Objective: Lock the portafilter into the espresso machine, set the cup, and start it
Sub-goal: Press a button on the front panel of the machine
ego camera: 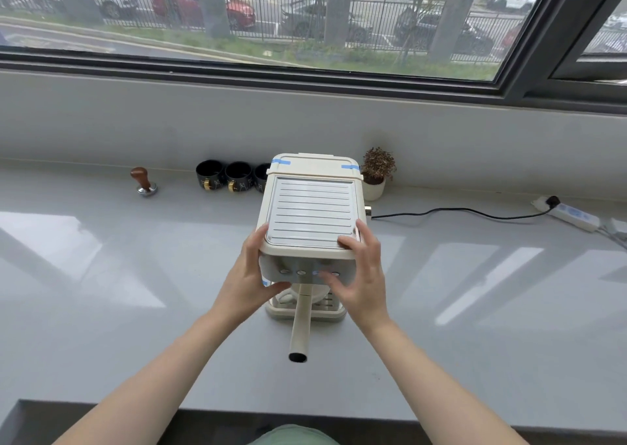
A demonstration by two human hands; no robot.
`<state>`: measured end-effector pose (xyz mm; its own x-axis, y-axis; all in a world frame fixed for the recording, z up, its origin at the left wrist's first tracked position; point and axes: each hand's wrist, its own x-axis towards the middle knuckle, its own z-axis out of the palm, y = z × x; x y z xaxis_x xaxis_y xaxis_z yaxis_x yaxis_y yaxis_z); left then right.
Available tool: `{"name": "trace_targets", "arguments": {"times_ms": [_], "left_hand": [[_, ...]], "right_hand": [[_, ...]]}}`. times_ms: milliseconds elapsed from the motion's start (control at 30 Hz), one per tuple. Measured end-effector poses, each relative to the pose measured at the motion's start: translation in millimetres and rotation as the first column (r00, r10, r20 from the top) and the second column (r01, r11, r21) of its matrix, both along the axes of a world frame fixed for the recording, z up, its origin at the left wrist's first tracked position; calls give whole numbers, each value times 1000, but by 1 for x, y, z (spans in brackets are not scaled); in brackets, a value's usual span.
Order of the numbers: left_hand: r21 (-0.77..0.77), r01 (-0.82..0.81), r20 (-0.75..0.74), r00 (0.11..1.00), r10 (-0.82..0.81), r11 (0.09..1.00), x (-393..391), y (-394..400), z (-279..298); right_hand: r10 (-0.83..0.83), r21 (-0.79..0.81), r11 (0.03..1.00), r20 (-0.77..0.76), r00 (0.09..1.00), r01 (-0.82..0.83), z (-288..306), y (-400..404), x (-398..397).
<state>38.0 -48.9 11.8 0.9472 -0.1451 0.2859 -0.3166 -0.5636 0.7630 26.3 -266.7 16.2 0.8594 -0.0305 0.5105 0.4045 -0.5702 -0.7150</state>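
A cream espresso machine (310, 214) stands mid-counter, seen from above. The portafilter (300, 322) sits under its front, its long cream handle pointing toward me. A white cup (288, 297) rests on the drip tray below, mostly hidden by the machine. My left hand (252, 275) clasps the machine's front left corner. My right hand (359, 268) lies on the front right corner, thumb on the row of buttons (301, 272) of the front panel.
Three black mugs (222, 175) and a wooden-handled tamper (144, 183) stand at the back left. A small potted plant (375, 173) is behind the machine's right. A black cord (458, 211) runs to a power strip (573, 215) at the right. The counter's front edge (203, 410) is near me.
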Motion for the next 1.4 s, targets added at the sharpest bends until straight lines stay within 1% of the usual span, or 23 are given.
{"name": "trace_targets", "arguments": {"times_ms": [67,100,233,567,933,1067,1400], "left_hand": [[47,-31,93,995,26,998,3,-6,-3],[61,-47,116,992,40,997,4,-6,-5],[87,-55,138,989,43,995,5,-4,-6],[98,-77,130,989,64,992,5,-4,-5],[98,-81,132,989,68,992,4,-3,-6],[54,-87,113,990,80,995,2,-4,-4],[45,-81,101,992,76,996,2,-3,-4]], "right_hand": [[-36,-18,999,40,999,37,-7,7,-1],[-47,-17,999,52,998,48,-8,9,0],[-53,-39,998,69,996,56,-12,8,2],[-70,-37,997,103,992,74,-16,8,5],[-42,-61,997,104,994,48,-14,6,5],[-64,-79,994,104,993,73,-14,6,4],[-124,-128,983,45,991,129,-8,7,-1]]}}
